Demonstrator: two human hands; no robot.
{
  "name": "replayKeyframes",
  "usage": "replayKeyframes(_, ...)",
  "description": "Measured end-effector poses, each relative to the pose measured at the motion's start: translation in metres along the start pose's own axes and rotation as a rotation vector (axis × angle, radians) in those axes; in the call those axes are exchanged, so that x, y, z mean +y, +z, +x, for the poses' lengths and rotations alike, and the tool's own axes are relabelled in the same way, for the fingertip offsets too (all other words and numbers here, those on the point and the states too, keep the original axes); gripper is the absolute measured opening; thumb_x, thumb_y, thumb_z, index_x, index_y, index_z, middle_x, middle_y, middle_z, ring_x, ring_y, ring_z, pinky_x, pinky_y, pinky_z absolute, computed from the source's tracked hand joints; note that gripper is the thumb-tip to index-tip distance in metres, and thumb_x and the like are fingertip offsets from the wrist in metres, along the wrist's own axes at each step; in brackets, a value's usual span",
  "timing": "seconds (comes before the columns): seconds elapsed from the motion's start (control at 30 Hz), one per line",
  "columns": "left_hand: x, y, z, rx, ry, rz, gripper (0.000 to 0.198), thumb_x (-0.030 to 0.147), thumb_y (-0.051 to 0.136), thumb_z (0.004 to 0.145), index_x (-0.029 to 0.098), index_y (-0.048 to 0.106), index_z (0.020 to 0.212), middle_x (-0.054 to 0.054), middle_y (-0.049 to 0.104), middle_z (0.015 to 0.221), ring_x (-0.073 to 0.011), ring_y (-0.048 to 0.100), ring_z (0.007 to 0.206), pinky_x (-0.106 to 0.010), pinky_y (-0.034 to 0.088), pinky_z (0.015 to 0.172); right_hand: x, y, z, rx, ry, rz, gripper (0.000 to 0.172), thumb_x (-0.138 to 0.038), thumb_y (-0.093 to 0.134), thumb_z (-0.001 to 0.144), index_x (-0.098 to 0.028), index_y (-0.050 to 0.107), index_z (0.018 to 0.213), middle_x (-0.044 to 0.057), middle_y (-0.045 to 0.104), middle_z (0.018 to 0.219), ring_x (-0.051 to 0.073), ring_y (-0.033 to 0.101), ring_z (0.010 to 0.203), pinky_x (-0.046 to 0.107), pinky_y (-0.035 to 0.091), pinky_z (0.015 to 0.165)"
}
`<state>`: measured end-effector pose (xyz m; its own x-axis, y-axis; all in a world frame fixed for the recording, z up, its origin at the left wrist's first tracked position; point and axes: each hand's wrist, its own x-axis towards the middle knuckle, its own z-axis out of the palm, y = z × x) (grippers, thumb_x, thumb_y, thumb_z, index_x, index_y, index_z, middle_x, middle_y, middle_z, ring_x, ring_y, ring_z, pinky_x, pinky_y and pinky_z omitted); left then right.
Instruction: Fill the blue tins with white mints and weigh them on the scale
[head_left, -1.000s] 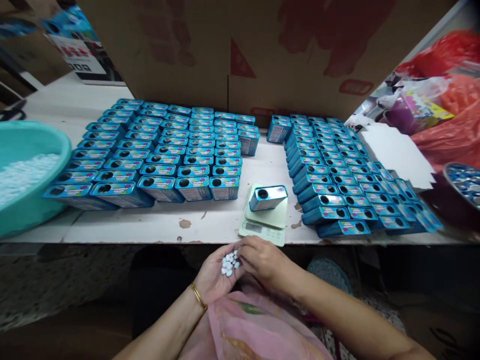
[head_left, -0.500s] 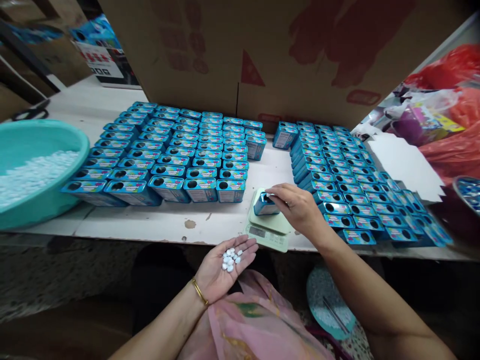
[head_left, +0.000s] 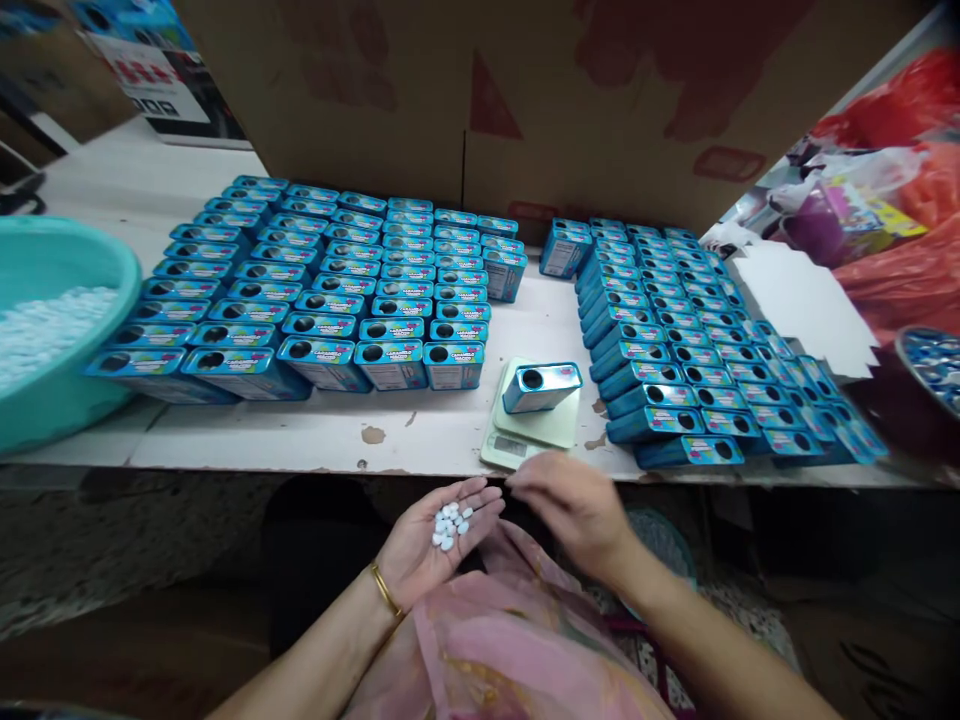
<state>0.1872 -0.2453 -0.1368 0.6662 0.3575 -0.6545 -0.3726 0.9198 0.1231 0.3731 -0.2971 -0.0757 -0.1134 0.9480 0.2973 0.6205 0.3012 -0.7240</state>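
Observation:
In the head view, my left hand [head_left: 420, 555] lies palm up below the table edge, its fingers stretched out. It carries a small heap of white, pill-shaped candies [head_left: 450, 525]. To its right, my right hand [head_left: 577, 510] hangs in front of the table with its fingertips close to the left fingers; motion smears them, and whether anything is between them is unclear. Beyond it, a blue tin [head_left: 544, 388] with a dark round hole in its top stands upright on a pale green digital scale [head_left: 514, 447]. Neither hand touches the tin.
Rows of blue tins [head_left: 322, 350] with holes on top stand left of the scale, and more tins [head_left: 675, 370] stand right. A turquoise basin [head_left: 112, 270] holds white candies. Behind rises a large cardboard box [head_left: 420, 100]. White card sheets [head_left: 802, 300] lie far right.
My right hand has left the tin on the scale and moved down and toward me, near my left palm. The tin now stands free. My view has shifted slightly.

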Motion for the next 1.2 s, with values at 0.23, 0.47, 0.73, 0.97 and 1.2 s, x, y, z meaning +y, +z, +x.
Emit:
replayKeyframes(0.23, -0.005, 0.003, -0.004, -0.059, -0.116, 0.039, 0.016, 0.015, 0.049, 0.077, 0.005, 0.059, 0.083, -0.003, 0.059, 0.063, -0.0066, 0.055, 0.052, -0.014, 0.043, 0.047, -0.008, 0.062, -0.023, -0.286, -0.233, -0.216, 0.023, -0.018, 0.037, 0.087, -0.018, 0.053, 0.103, 0.004, 0.058, 0.097, 0.014, 0.052, 0.087, 0.028, 0.044, 0.075)
replayKeyframes(0.47, -0.005, 0.001, -0.005, 0.067, -0.03, 0.067, 0.021, 0.014, 0.053, 0.074, 0.003, 0.059, 0.091, -0.015, 0.063, 0.092, -0.0222, 0.057, 0.094, -0.03, 0.046, 0.082, 0.02, -0.015, 0.025, 0.085, -0.204, -0.488, 0.033, -0.018, 0.049, 0.08, -0.018, 0.048, 0.113, 0.008, 0.05, 0.114, 0.02, 0.044, 0.105, 0.037, 0.035, 0.09)
replayKeyframes(0.73, 0.001, -0.007, -0.001, 0.115, 0.044, 0.038, 0.024, 0.014, 0.055, 0.073, 0.004, 0.058, 0.094, -0.016, 0.062, 0.098, -0.025, 0.054, 0.099, -0.031, 0.045, 0.086, 0.066, -0.062, 0.076, -0.179, -0.043, -0.58, 0.037, -0.023, 0.051, 0.078, -0.019, 0.045, 0.115, 0.006, 0.054, 0.103, 0.019, 0.049, 0.095, 0.031, 0.04, 0.082)
replayKeyframes(0.97, 0.007, -0.011, -0.003, 0.18, 0.097, -0.004, 0.027, 0.015, 0.057, 0.071, 0.003, 0.057, 0.095, -0.017, 0.062, 0.096, -0.026, 0.054, 0.098, -0.031, 0.047, 0.083, 0.108, -0.083, 0.148, -0.041, 0.063, -0.745, 0.036, -0.027, 0.055, 0.075, -0.019, 0.049, 0.109, 0.006, 0.055, 0.101, 0.02, 0.05, 0.094, 0.029, 0.038, 0.078)
replayKeyframes(1.2, 0.009, -0.013, -0.005, 0.207, 0.137, -0.05, 0.028, 0.013, 0.057, 0.071, 0.003, 0.056, 0.098, -0.017, 0.061, 0.098, -0.0261, 0.054, 0.1, -0.031, 0.046, 0.084, 0.145, -0.049, 0.223, 0.039, 0.13, -0.806, 0.035, -0.024, 0.046, 0.08, -0.019, 0.048, 0.115, 0.007, 0.05, 0.111, 0.019, 0.047, 0.099, 0.028, 0.038, 0.079)
